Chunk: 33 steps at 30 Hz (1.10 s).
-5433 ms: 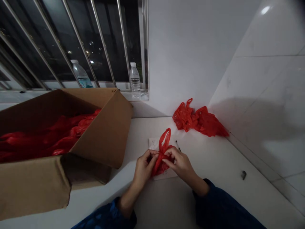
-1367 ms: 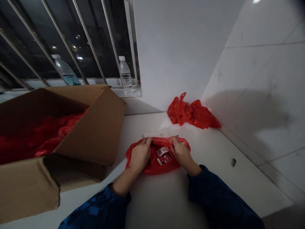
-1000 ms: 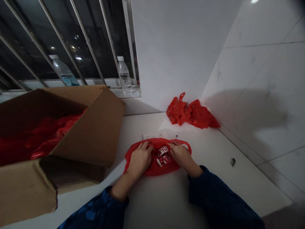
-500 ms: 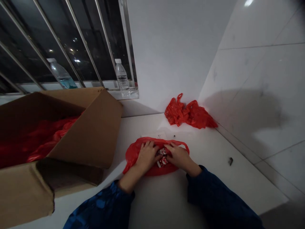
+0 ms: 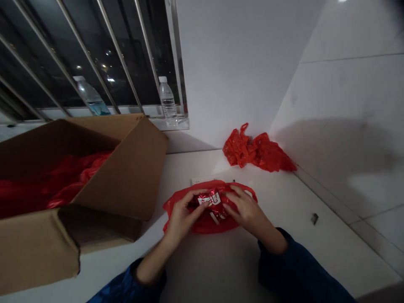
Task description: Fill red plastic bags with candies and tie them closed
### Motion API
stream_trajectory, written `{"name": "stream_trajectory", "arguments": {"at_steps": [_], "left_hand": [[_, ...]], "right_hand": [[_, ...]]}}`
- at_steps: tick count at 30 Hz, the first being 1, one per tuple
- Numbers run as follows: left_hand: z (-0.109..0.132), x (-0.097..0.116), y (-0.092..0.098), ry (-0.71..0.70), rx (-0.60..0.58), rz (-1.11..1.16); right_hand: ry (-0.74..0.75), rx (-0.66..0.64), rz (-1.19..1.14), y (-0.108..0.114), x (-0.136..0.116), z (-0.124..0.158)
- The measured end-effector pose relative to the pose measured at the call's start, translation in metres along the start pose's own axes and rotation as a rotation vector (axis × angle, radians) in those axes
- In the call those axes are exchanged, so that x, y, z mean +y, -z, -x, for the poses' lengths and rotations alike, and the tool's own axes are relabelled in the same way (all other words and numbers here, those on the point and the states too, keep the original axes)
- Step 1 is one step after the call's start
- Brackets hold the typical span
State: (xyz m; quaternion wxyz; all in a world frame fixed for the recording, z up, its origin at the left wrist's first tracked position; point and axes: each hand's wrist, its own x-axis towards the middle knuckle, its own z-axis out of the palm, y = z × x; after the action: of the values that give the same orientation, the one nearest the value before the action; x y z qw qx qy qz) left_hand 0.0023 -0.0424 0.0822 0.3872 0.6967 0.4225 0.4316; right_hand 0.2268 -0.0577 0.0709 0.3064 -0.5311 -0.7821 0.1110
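Observation:
A red plastic bag (image 5: 202, 229) lies spread open on the white tabletop, with both my hands over its mouth. My left hand (image 5: 181, 214) is closed on the left side of a shiny red packet (image 5: 210, 198) with white lettering, its thumb lying across the front. On the packet's right end, the curled fingers and thumb of my right hand (image 5: 248, 210) grip the edge, close to the bag's rim. Below it, inside the bag, shows a second red-and-white packet (image 5: 219, 216), partly covered. What else the bag holds is hidden.
At the left stands an open cardboard box (image 5: 126, 168) with red plastic bags (image 5: 72, 176) inside. Crumpled red bags (image 5: 259, 151) lie against the wall. Two plastic bottles, one clear (image 5: 168, 103) and one with blue liquid (image 5: 94, 99), stand by the barred window. A small dark object (image 5: 314, 218) lies at the right.
A red packet has come up out of the bag's opening between my hands. My left hand has turned and closed on it. The view has shifted slightly.

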Motion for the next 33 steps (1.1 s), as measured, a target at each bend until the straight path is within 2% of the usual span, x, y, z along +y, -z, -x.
{"name": "stream_trajectory", "arguments": {"at_steps": [2, 4, 8, 11, 13, 17, 22, 26, 29, 33], "left_hand": [[0.007, 0.002, 0.000, 0.066, 0.006, 0.080], [0.011, 0.002, -0.001, 0.094, -0.002, 0.109], [0.013, 0.005, -0.005, 0.127, -0.040, 0.191], [0.015, 0.008, -0.004, 0.156, 0.014, 0.257], [0.016, 0.008, -0.003, 0.164, 0.064, 0.260], [0.018, 0.008, -0.003, 0.151, 0.119, 0.236], [0.019, 0.015, -0.004, 0.169, 0.125, 0.269], [0.020, 0.021, -0.004, 0.178, 0.115, 0.297], [0.019, 0.019, -0.003, 0.177, 0.093, 0.258], [0.018, 0.010, -0.004, 0.206, -0.004, 0.244]], "right_hand": [[0.014, 0.126, -0.137, 0.005, -0.014, -0.001], [-0.012, 0.194, -0.314, 0.005, -0.026, -0.002], [-0.137, 0.106, -0.707, -0.009, -0.034, -0.005], [-0.270, 0.073, -0.969, -0.020, -0.033, -0.007], [-0.333, 0.060, -1.063, -0.022, -0.033, -0.009], [-0.379, 0.035, -1.114, -0.018, -0.038, -0.009], [-0.337, 0.159, -1.111, -0.018, -0.039, -0.005], [-0.334, 0.199, -1.197, -0.022, -0.040, -0.003], [-0.343, 0.204, -1.148, -0.024, -0.039, -0.003], [-0.362, 0.219, -1.052, -0.024, -0.037, -0.004]]}}
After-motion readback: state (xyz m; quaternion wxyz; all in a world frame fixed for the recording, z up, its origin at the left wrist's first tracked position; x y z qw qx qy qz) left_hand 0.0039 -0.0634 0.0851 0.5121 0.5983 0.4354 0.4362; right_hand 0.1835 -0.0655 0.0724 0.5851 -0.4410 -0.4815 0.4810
